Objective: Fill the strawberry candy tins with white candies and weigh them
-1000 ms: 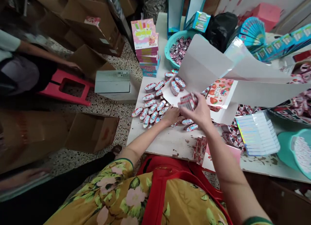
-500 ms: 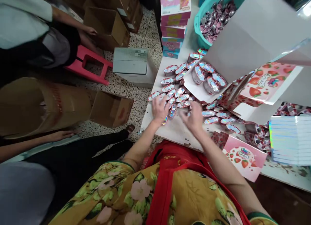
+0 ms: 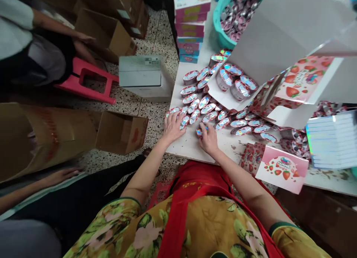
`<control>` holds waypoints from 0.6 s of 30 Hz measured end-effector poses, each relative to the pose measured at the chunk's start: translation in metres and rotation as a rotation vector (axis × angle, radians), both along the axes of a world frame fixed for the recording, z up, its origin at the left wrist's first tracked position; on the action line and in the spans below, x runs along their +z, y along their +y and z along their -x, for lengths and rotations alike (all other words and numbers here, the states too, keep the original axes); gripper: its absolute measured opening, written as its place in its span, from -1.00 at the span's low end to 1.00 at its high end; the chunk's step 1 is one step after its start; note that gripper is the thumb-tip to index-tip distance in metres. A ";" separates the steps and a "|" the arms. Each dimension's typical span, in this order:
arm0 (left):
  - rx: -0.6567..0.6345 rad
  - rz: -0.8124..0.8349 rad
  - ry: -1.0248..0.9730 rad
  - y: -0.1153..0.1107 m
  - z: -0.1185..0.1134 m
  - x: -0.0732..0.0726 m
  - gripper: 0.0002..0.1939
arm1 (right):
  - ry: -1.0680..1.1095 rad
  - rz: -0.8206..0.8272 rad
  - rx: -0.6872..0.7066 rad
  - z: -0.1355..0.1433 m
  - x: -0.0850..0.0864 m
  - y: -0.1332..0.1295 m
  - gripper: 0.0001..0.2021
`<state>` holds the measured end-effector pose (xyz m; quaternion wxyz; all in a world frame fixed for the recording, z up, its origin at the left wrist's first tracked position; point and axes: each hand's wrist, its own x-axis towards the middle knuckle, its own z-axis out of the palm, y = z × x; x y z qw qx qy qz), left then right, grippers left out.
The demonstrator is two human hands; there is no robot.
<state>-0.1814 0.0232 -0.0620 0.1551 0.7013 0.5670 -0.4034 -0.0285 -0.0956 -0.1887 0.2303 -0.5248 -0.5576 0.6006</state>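
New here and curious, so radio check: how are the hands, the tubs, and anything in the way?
Left hand spread over tubs; right hand at a single tub. Four tubs sit on white flap. Nothing seen blocking either hand.

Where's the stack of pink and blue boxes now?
In the head view, the box stack stands top centre, on the white table near its left edge, left of the teal basin.
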 end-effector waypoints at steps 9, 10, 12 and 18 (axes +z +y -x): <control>0.088 -0.288 -0.064 -0.046 -0.002 -0.032 -0.50 | -0.084 0.034 0.207 -0.014 0.015 -0.009 -0.34; 0.085 -0.299 -0.055 -0.049 -0.001 -0.029 -0.50 | -0.067 0.027 0.230 -0.019 0.016 -0.015 -0.35; 0.077 -0.308 -0.016 -0.051 -0.002 -0.025 -0.44 | -0.053 0.036 0.239 -0.027 0.016 -0.023 -0.34; 0.032 -0.169 0.056 -0.028 -0.015 -0.044 -0.29 | 0.000 0.041 0.194 -0.037 0.012 -0.019 -0.37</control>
